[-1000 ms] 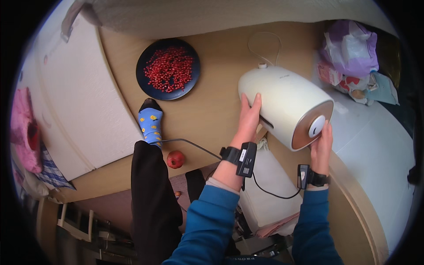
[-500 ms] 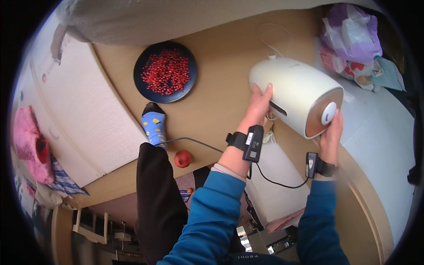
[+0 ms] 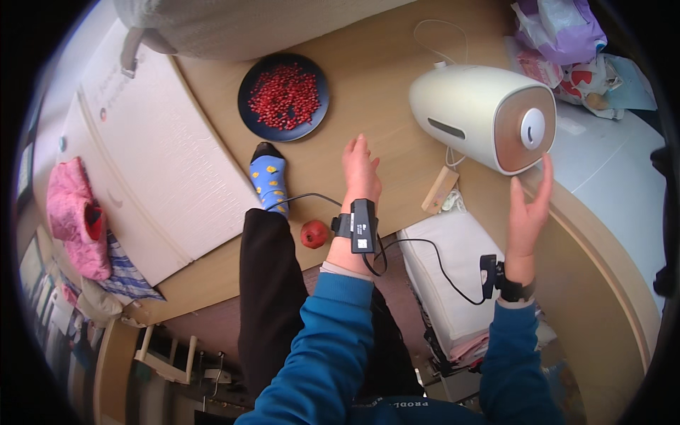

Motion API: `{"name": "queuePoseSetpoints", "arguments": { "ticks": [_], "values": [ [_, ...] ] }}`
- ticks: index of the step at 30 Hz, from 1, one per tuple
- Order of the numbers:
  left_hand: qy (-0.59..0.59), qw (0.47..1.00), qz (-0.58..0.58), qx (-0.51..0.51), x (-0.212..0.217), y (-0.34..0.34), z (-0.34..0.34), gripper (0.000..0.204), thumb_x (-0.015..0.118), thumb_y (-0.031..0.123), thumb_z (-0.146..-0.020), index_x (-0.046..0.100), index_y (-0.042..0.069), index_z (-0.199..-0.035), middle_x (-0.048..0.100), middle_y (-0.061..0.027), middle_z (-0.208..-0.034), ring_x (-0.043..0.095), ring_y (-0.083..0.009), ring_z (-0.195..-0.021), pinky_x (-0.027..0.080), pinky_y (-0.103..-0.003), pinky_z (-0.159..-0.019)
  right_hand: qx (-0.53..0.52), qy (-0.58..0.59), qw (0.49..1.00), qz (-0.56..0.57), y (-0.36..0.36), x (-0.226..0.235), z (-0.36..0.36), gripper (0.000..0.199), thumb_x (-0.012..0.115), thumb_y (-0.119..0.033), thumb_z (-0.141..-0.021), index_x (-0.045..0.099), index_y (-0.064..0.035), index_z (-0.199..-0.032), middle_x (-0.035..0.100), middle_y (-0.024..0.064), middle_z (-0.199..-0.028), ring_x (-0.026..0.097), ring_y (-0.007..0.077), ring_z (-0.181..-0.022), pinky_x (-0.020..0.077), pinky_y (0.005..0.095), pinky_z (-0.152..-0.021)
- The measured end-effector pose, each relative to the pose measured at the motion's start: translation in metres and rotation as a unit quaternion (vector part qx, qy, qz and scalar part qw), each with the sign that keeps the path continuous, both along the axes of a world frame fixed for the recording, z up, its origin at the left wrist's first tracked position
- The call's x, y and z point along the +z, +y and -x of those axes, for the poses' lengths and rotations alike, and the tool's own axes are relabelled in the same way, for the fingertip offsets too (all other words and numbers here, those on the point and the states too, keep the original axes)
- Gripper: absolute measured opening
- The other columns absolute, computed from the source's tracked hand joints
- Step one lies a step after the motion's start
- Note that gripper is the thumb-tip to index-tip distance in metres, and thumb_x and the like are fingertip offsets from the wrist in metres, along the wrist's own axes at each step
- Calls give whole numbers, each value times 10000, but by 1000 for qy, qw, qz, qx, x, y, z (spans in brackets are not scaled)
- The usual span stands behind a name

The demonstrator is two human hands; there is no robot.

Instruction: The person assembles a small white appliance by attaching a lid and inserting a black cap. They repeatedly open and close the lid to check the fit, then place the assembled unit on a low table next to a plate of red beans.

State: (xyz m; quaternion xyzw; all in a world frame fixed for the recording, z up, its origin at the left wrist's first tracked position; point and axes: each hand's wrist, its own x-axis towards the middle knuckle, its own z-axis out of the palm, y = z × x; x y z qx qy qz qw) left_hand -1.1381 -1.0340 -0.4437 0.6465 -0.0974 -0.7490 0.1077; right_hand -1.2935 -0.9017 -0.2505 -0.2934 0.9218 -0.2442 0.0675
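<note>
My left hand [image 3: 360, 168] hovers over the tabletop with nothing in it, fingers loosely stretched and partly bunched. My right hand [image 3: 530, 216] is open, thumb and forefinger spread. Its forefinger tip comes close to the lower edge of a white, bullet-shaped appliance [image 3: 460, 103]; whether it touches I cannot tell. That appliance lies on its side at the right, with a copper-coloured end and a round white knob [image 3: 532, 129]. A dark plate [image 3: 316, 122] of loose pomegranate seeds [image 3: 285, 97] sits at the upper left. Below it, near the table's front edge, rests a whole pomegranate [image 3: 314, 234].
My foot in a blue patterned sock [image 3: 268, 179] rests on the wooden tabletop [image 3: 368, 71]. A wooden-looking block [image 3: 440, 190] and white cord lie below the appliance. A white padded stack [image 3: 453, 276], bags [image 3: 563, 28] and a pink cloth [image 3: 76, 212] surround the area. Black cable links my wrist devices.
Both hands have come off the white appliance. The left moved left and the right drew slightly down. The appliance now rests turned a little more level, and the view has shifted.
</note>
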Motion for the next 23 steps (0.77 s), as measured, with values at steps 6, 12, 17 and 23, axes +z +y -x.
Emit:
{"name": "queuePoseSetpoints", "arguments": {
  "ticks": [6,12,17,23],
  "values": [
    [-16,996,28,82,19,-25,-64,459,533,275,-944,421,-63,-1233,484,-179,-1234,504,-322,-1135,438,-444,-955,68,-166,984,-23,48,13,-76,381,601,26,-812,563,-7,-1190,556,165,-1267,507,315,-1215,390,365,-1024],
    [103,984,97,106,126,-76,-100,290,537,160,-937,512,-60,-1124,600,-206,-1096,600,-316,-1010,490,-421,-926,139,-306,942,2,80,49,-149,251,608,-6,-787,603,-2,-1038,638,182,-1025,605,364,-957,494,390,-836],
    [150,971,182,45,224,-70,-164,283,515,180,-959,529,-45,-1130,620,-206,-1062,619,-314,-991,496,-440,-921,160,-383,910,-17,103,105,-167,278,624,-38,-815,606,-13,-1091,647,151,-1029,625,308,-958,495,348,-845],
    [-18,970,242,7,277,-50,-295,302,570,215,-920,552,8,-1140,617,-186,-1043,618,-321,-1002,499,-499,-908,84,-489,868,-26,176,171,-185,265,618,-78,-841,598,-19,-1099,648,169,-1049,645,278,-963,509,361,-852]
  ]
}}
